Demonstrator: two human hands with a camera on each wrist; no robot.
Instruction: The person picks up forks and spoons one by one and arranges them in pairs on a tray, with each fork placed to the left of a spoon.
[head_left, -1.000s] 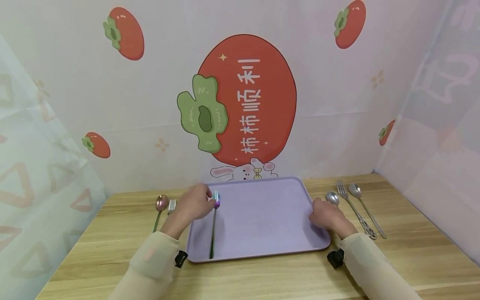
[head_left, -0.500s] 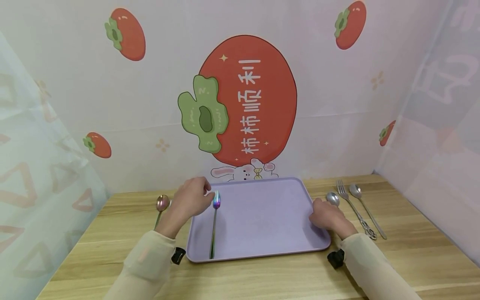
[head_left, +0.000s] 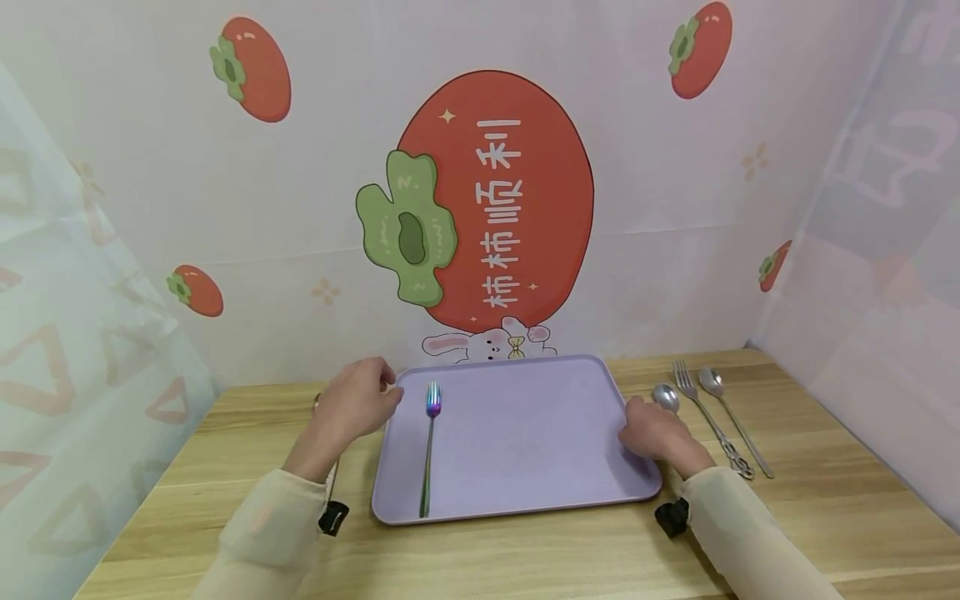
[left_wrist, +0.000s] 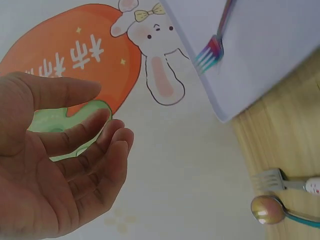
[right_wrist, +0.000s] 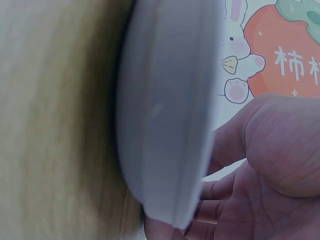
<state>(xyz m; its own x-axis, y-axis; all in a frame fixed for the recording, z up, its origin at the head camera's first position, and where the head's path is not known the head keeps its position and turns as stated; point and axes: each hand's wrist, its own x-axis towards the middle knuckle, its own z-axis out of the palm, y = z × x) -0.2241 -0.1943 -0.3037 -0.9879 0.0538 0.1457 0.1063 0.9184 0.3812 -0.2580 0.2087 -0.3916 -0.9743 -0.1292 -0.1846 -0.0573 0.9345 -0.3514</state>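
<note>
A shallow lilac tray point(head_left: 525, 442) lies on the wooden table. On its left part rests a rainbow-coloured fork point(head_left: 433, 408), tines toward the wall. My left hand point(head_left: 348, 408) hovers by the tray's far left corner, fingers loosely bent and holding nothing, as the left wrist view confirms. Below that hand lie a fork with a pale patterned handle point(left_wrist: 311, 185) and a spoon with a rosy bowl point(left_wrist: 268, 210), both mostly hidden in the head view. My right hand point(head_left: 660, 429) grips the tray's right rim, thumb on one side and fingers on the other.
To the right of the tray lie a silver spoon point(head_left: 665, 397) partly behind the right hand, a silver fork point(head_left: 708, 417) with an ornate handle, and another silver spoon point(head_left: 731, 417). A wall cloth with persimmon prints point(head_left: 510, 200) stands behind the table point(head_left: 525, 550).
My left hand has moved left, away from the rainbow-coloured fork, and now covers most of the cutlery on the left. The right hand and the tray stay in place.
</note>
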